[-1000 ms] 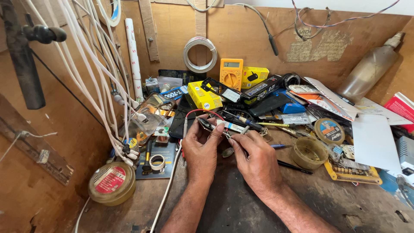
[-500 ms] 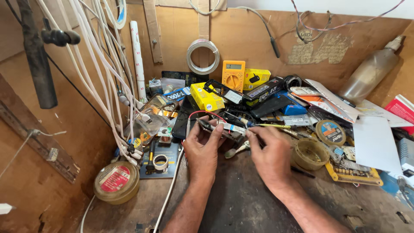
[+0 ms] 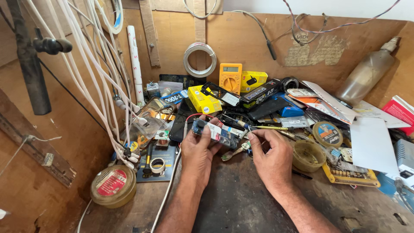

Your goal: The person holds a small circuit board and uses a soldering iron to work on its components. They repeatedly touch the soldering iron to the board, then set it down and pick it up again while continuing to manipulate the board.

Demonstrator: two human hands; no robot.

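My left hand (image 3: 199, 151) grips a small blue circuit board (image 3: 217, 132) with white and grey parts on it, held just above the dark workbench. A red wire loops out from the board's far left end. My right hand (image 3: 271, 156) is to the right of the board, its thumb and forefinger pinched on something small at the board's right end; what it pinches is too small to make out. A screwdriver with a yellow shaft (image 3: 264, 127) lies just behind my right fingers.
A yellow multimeter (image 3: 230, 77), yellow boxes (image 3: 203, 101) and black parts crowd the back. A round tin (image 3: 113, 185) sits front left, a small amber dish (image 3: 308, 155) and solder reel (image 3: 327, 133) right. White cables (image 3: 90, 73) hang at left. Papers and a plastic bottle (image 3: 366, 73) lie right.
My right hand has drawn a little to the right, from over the board to its right end. My left hand keeps hold of the board.
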